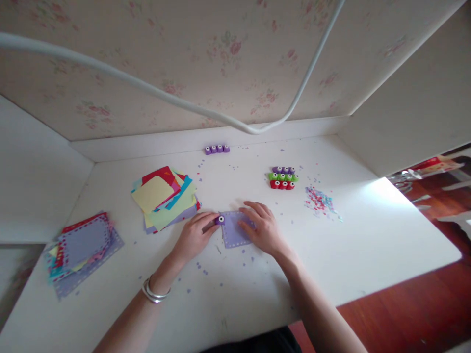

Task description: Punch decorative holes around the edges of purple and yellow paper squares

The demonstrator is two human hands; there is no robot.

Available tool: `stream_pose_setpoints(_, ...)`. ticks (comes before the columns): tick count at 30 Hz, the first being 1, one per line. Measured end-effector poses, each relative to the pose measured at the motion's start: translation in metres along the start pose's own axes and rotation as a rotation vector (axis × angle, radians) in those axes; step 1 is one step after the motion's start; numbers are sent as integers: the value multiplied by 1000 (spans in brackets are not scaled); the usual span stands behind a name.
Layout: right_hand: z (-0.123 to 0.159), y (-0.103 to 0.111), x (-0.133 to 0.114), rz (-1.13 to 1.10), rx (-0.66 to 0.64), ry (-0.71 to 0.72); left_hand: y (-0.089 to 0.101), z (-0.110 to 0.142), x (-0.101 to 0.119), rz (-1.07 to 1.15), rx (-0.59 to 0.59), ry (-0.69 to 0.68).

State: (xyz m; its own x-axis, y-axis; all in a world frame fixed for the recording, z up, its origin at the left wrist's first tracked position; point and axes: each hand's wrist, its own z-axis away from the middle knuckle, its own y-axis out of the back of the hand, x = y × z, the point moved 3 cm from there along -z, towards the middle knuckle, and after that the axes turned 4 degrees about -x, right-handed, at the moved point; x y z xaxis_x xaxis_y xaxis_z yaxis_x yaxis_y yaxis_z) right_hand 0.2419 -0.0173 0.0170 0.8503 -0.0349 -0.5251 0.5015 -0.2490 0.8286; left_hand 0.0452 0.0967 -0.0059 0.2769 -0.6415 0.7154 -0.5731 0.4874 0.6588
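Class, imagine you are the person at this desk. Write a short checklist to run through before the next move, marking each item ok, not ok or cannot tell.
1. Small purple punch held in the left hand: ok, between thumb and fingers.
2. Punch at the edge of the purple sheet: ok, at its left edge.
3. Right hand steadying the sheet: ok, it rests on the right part.
4. Sheet fully inside the punch's slot: cannot tell, too small to see.
5. Loose paper pile apart from the sheet: ok, it lies off to the left.
6. Desk free of scraps: not ok, purple bits are scattered about.
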Motion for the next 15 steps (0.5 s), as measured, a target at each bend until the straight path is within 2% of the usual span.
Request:
stream_pose_setpoints(5,9,-8,-5,74,-97,84,0,-2,2,21,23,22)
stream_pose_setpoints(15,8,-10,-4,61,-71,68,0,-4,5,-20,13,29)
